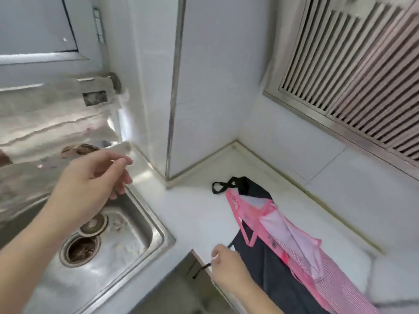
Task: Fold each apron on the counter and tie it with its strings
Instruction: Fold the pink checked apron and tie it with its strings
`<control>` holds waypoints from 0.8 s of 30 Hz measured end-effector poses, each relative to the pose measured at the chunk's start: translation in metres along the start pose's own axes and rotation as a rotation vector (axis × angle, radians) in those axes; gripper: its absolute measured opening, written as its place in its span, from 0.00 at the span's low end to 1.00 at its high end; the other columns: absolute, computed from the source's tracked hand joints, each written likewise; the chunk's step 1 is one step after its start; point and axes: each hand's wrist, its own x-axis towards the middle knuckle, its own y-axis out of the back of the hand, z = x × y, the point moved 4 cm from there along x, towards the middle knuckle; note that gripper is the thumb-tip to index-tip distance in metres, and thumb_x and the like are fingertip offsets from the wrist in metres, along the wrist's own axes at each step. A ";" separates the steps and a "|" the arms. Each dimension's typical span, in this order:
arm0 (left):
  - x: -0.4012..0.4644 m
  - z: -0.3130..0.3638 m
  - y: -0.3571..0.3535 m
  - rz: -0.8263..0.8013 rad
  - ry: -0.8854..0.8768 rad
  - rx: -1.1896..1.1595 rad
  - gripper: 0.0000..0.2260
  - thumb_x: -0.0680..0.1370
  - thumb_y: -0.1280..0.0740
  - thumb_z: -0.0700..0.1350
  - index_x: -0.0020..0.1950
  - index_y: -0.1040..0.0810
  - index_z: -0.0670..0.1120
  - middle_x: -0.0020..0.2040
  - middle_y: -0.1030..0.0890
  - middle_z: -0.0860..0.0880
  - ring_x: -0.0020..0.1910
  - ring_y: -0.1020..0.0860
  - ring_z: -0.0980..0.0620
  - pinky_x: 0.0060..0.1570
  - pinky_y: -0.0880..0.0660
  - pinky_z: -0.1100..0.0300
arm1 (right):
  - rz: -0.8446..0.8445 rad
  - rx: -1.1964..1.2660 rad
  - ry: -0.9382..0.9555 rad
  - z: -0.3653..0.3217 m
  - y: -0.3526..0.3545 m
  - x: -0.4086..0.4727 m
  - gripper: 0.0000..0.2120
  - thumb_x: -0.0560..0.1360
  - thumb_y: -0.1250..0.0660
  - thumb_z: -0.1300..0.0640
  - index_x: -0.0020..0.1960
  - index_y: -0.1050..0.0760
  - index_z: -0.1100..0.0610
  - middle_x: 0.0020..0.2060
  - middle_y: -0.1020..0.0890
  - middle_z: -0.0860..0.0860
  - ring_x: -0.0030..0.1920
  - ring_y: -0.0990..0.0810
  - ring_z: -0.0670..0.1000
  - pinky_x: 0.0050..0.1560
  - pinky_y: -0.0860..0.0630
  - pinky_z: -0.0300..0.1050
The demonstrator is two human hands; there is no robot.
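Two aprons lie overlapped on the white worktop (199,214) – a dark apron (256,248) underneath and a pink apron (301,252) with mesh-like checked panels and pink trim on top, both running from the back corner toward the front right edge, crumpled, not folded. One black neck loop (223,185) sticks out at the far end, near the wall corner. One thin dark string (201,269) hangs over the front edge of the worktop. Right hand (226,266) sits at that edge, just beside the dark apron, grip pinched on the string between thumb and fingers. Left hand (93,184) hovers over the steel sink (140,227) – fingers loosely curled, grip holding nothing visible. One drain, one strainer plug in the sink.
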 end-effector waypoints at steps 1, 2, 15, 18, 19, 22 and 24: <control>0.005 0.000 -0.023 -0.012 0.020 0.002 0.09 0.84 0.35 0.43 0.50 0.16 0.50 0.37 0.15 0.48 0.35 0.18 0.43 0.35 0.19 0.49 | 0.010 -0.020 -0.035 0.031 0.011 0.017 0.13 0.77 0.45 0.56 0.58 0.26 0.49 0.53 0.18 0.51 0.52 0.20 0.52 0.50 0.22 0.48; 0.009 0.000 -0.047 -0.022 0.050 0.009 0.09 0.84 0.35 0.44 0.49 0.16 0.50 0.38 0.15 0.48 0.34 0.18 0.44 0.39 0.18 0.46 | 0.034 -0.015 -0.074 0.065 0.023 0.034 0.15 0.78 0.43 0.58 0.63 0.27 0.51 0.56 0.19 0.51 0.53 0.20 0.51 0.51 0.23 0.46; 0.041 -0.014 -0.209 0.002 0.245 0.044 0.10 0.84 0.35 0.41 0.49 0.16 0.48 0.37 0.15 0.44 0.31 0.21 0.48 0.29 0.24 0.59 | 0.146 -0.444 -0.397 0.293 0.174 0.161 0.13 0.78 0.37 0.54 0.62 0.25 0.53 0.58 0.18 0.53 0.57 0.18 0.57 0.54 0.24 0.47; 0.046 -0.006 -0.219 -0.006 0.252 0.062 0.09 0.84 0.35 0.41 0.49 0.16 0.46 0.38 0.15 0.44 0.31 0.21 0.49 0.30 0.24 0.58 | 0.206 -0.541 -0.262 0.280 0.184 0.173 0.11 0.78 0.38 0.60 0.55 0.19 0.54 0.51 0.17 0.52 0.50 0.17 0.55 0.46 0.24 0.44; 0.047 -0.003 -0.222 -0.009 0.250 0.073 0.09 0.84 0.35 0.41 0.49 0.16 0.46 0.37 0.15 0.45 0.31 0.20 0.49 0.30 0.23 0.59 | 0.253 -0.541 -0.221 0.272 0.191 0.175 0.11 0.78 0.38 0.61 0.53 0.18 0.55 0.49 0.18 0.52 0.48 0.17 0.56 0.43 0.24 0.44; 0.050 0.004 -0.231 -0.015 0.246 0.123 0.09 0.84 0.35 0.41 0.48 0.16 0.47 0.37 0.15 0.47 0.32 0.19 0.50 0.34 0.22 0.57 | 0.378 -0.457 -0.071 0.239 0.219 0.182 0.10 0.78 0.36 0.63 0.50 0.17 0.55 0.44 0.21 0.52 0.40 0.18 0.58 0.37 0.26 0.45; 0.052 0.010 -0.238 -0.029 0.226 0.153 0.09 0.84 0.35 0.42 0.48 0.16 0.49 0.38 0.14 0.48 0.33 0.19 0.50 0.35 0.22 0.58 | 0.468 -0.428 0.072 0.208 0.242 0.182 0.05 0.77 0.31 0.62 0.47 0.17 0.55 0.42 0.23 0.53 0.36 0.20 0.60 0.34 0.27 0.47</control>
